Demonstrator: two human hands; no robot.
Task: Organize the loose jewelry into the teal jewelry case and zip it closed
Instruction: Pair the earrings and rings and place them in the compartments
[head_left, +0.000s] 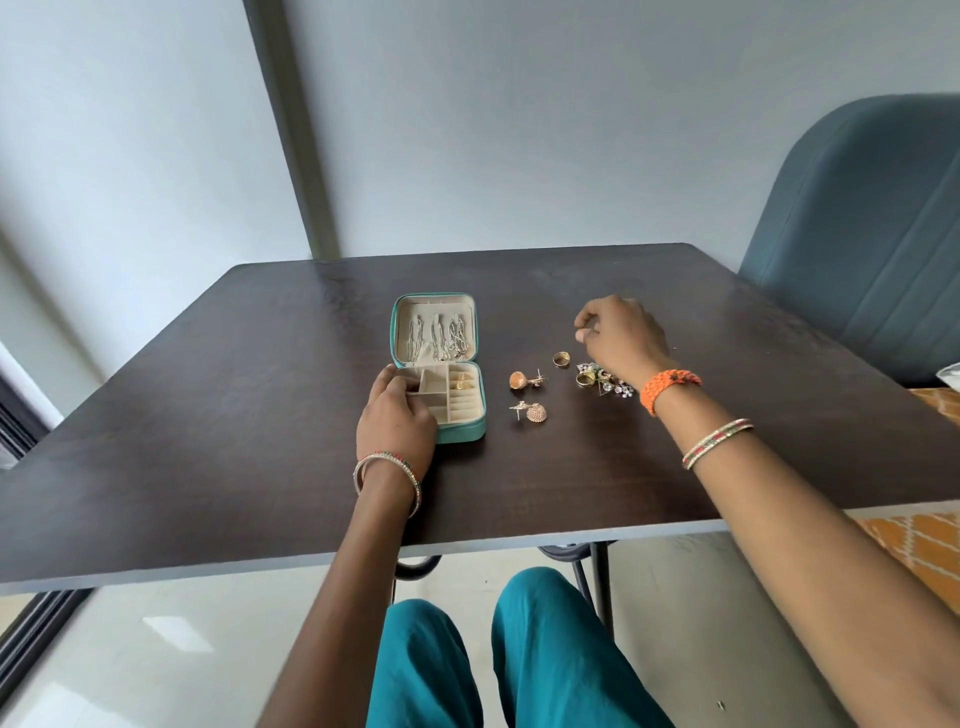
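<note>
The teal jewelry case (457, 431) lies unzipped under the left hand (397, 415), whose fingers rest on its near-left corner; the right hand (621, 332) is curled, seemingly pinching something too small to identify. Best to keep steadying the case and bring pieces over singly — between the hands lie two dome earrings (524, 380), one ring (561, 358) and, by the right wrist, a tangled cluster (597, 376) I cannot count.

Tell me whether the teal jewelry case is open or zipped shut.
Open. The teal jewelry case has its lid folded back flat on the table, showing chains in the lid and cream compartments in the base.
</note>
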